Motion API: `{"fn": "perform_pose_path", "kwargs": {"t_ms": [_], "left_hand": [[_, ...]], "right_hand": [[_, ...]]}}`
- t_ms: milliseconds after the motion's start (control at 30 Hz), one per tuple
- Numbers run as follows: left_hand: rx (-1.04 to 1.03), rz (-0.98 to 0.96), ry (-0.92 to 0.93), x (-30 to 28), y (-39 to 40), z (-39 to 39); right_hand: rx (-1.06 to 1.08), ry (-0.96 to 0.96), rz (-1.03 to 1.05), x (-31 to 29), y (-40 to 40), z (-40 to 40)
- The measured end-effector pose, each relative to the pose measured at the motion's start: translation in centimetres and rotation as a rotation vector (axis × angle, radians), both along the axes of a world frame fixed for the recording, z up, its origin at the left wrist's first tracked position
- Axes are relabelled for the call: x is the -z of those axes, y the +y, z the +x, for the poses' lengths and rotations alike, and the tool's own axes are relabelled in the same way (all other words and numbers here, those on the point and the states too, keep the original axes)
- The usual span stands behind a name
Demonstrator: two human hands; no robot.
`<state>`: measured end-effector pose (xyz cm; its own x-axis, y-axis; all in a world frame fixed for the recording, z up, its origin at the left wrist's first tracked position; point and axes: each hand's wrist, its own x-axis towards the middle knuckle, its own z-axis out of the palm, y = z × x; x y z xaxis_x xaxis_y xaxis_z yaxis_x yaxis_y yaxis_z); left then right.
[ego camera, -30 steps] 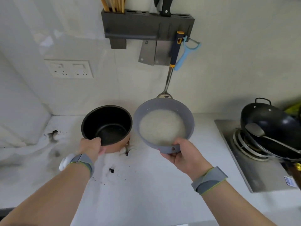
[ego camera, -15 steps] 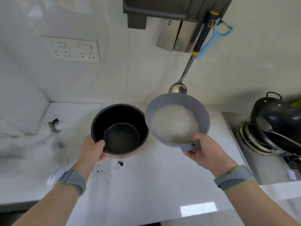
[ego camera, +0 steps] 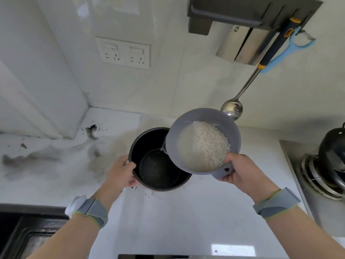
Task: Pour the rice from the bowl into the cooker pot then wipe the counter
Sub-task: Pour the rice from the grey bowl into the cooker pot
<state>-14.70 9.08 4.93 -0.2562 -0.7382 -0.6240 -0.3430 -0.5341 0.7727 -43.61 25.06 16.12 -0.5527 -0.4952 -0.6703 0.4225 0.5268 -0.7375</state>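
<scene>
Pouring step: right hand (ego camera: 240, 172) grips tilted bowl (ego camera: 231, 126) over pot (ego camera: 149, 139), steadied by left hand (ego camera: 119, 174); next, tilt further.

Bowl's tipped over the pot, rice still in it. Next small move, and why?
Probably tip the bowl a little further left. Its spout edge already hangs over the cooker pot, yet the rice sits heaped inside the bowl and the pot bottom looks bare. The right hand holds the bowl's tab and the left hand grips the pot rim, so the pot should stay put.
</scene>
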Motion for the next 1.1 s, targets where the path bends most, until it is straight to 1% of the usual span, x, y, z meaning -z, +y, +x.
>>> {"fn": "perform_pose_path", "kwargs": {"t_ms": [100, 167, 333, 433, 733, 867, 967, 1100], "left_hand": [[-0.004, -0.015, 0.025, -0.1, 0.4, 0.2], [0.005, -0.017, 0.034, -0.1, 0.6, 0.4], [0.0, -0.036, 0.018, -0.5, 0.9, 0.3], [-0.026, -0.026, 0.03, -0.6, 1.0, 0.3], [-0.056, -0.032, 0.051, -0.8, 1.6, -0.5], [-0.073, -0.036, 0.059, -0.6, 2.1, -1.0], [-0.097, -0.057, 0.029, -0.5, 2.2, -1.3], [-0.098, -0.101, -0.037, -0.3, 2.2, -1.8]], "right_hand": [[-0.033, 0.078, 0.039, 0.2, -0.9, 0.7], [-0.067, 0.163, 0.041, 0.3, -1.4, 1.2], [-0.136, 0.465, 0.038, 0.4, -2.5, 1.8], [-0.187, 0.616, -0.021, 0.3, -3.2, 1.5], [-0.381, 0.947, -0.123, -0.1, -4.3, 1.8], [-0.45, 1.073, -0.075, 0.6, -4.1, 2.4], [-0.499, 1.239, -0.066, 0.8, -3.7, 3.2], [-0.521, 1.37, -0.071, 0.6, -3.6, 3.5]]}}
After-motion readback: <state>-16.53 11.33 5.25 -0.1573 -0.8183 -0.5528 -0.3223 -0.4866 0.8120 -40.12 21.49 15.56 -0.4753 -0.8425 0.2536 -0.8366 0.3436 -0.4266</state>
